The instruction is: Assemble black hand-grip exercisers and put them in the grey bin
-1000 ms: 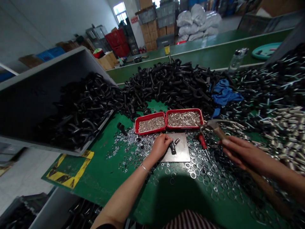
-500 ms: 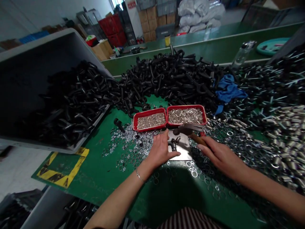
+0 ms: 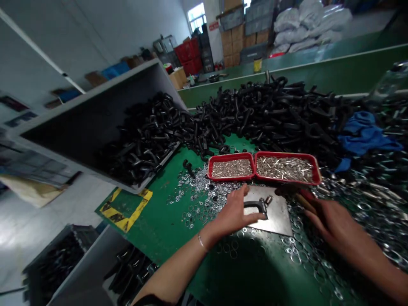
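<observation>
- Along the far side of the room stand stacked cardboard boxes and white sacks.
- A long green table runs in front of me, with yellow-and-black tape on its near left corner.
- A big grey bin sits tilted at the table's left edge, full of black shackles.
- A heap of the same black shackles spreads across the table's far side.
- A crumpled blue cloth lies on the heap's right end.
- Two red trays sit side by side below the heap, both filled with small silver pieces.
- Silver washers are scattered on both sides of a steel plate, which lies just below the trays.
- A black shackle lies on the plate's upper middle.
- The left hand is open, fingers spread, with the fingertips reaching the shackle's lower side.
- The right hand is curled closed around the wooden handle of a hammer, just right of the plate.
- A thin bracelet circles the left wrist.
</observation>
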A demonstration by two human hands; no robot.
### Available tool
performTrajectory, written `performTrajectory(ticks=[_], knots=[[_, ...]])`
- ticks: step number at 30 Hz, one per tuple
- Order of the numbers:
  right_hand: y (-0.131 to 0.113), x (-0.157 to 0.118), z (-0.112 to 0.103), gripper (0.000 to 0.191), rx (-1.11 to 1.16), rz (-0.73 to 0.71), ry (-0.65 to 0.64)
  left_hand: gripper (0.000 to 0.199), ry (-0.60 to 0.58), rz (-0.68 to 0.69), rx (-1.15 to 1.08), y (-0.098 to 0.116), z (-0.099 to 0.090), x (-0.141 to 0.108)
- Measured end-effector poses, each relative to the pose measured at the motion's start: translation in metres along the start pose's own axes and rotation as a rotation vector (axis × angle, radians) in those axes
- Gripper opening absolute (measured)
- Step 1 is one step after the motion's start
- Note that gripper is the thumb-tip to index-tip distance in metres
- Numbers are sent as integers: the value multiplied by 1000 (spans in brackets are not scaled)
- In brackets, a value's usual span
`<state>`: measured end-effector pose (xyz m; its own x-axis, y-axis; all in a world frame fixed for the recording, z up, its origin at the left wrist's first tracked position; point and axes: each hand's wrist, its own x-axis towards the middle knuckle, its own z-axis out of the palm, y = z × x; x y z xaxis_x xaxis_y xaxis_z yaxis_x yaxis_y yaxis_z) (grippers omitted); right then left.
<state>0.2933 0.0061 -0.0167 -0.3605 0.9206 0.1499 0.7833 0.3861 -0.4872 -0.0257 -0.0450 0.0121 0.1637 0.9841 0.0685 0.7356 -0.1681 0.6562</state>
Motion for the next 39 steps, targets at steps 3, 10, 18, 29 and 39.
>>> performTrajectory(ticks=[3, 10, 18, 29, 39], knots=[[-9, 2, -1, 39, -103, -276, 129, 61, 339, -205, 154, -51, -61, 3], [-63, 51, 22, 39, -110, -537, -168, 53, 292, -828, 616, -174, -142, 55], [-58, 63, 2, 13, -21, -471, -159, 33, 573, -678, 340, -179, -139, 47], [-81, 25, 5, 21, 701, 40, -30, 41, 138, -200, -804, -1, -27, -3], [-94, 30, 8, 42, 1289, 376, -236, 42, 62, -119, -811, 58, 33, -4]])
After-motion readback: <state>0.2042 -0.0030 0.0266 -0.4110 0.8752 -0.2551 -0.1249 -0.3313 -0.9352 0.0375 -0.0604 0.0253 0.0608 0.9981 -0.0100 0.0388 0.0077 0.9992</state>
